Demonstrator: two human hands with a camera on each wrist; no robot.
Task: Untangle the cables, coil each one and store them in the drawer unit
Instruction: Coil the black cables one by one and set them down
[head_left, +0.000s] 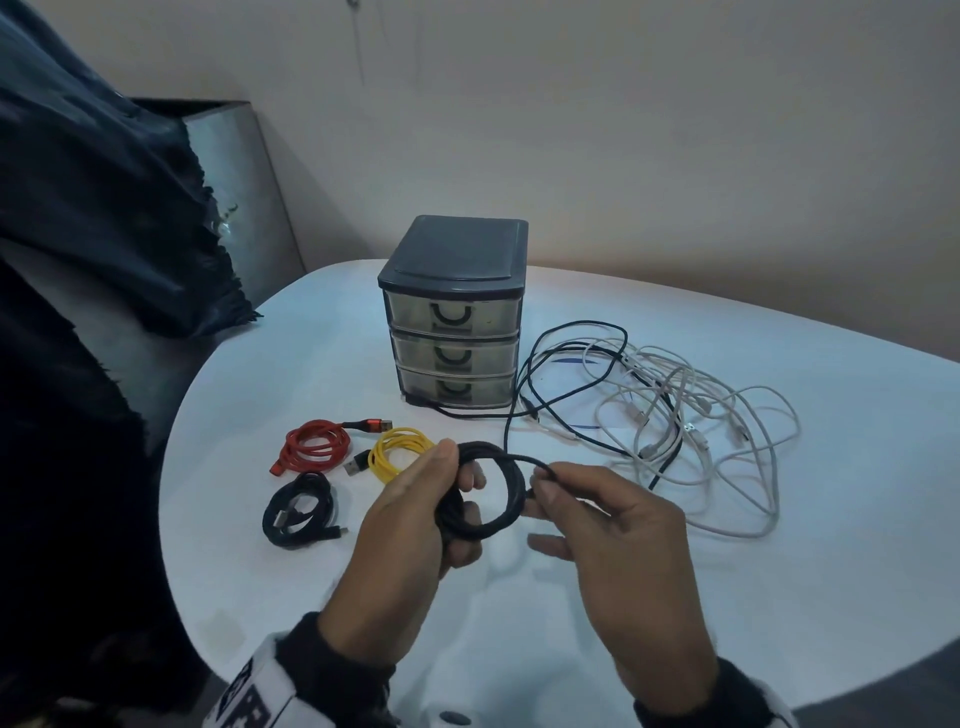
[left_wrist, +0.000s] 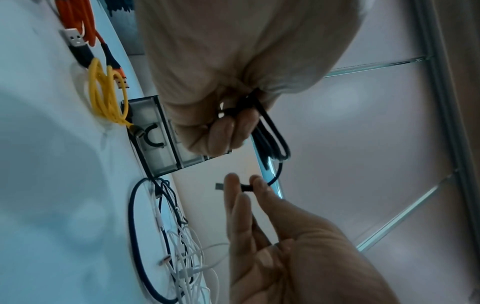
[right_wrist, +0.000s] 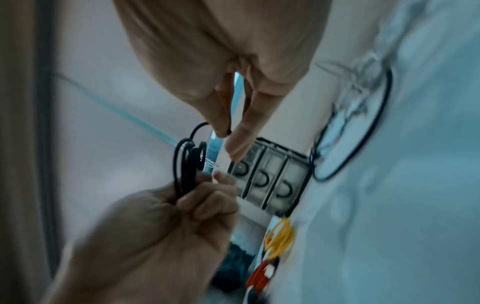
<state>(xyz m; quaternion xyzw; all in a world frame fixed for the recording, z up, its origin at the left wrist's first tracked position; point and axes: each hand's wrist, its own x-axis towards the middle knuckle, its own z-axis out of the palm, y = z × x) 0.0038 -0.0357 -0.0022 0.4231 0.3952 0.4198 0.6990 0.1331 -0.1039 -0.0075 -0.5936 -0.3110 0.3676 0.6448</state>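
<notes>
Above the white table (head_left: 779, 597) my left hand (head_left: 460, 467) grips a black cable coil (head_left: 491, 493) of several loops, thumb on top and fingers curled under. The same coil (left_wrist: 270, 142) hangs from that hand in the left wrist view. My right hand (head_left: 543, 480) pinches the coil's loose end between thumb and forefinger; the plug (left_wrist: 219, 186) sticks out past the fingertips. The dark drawer unit (head_left: 454, 312) stands behind, all three clear drawers closed. Coiled red (head_left: 314, 441), yellow (head_left: 397, 449) and black (head_left: 301, 509) cables lie to its front left.
A tangle of white and dark cables (head_left: 675, 415) sprawls right of the drawer unit, one dark strand running along its base. Dark cloth (head_left: 104, 208) hangs at the left beside the table edge. A wall stands close behind the table.
</notes>
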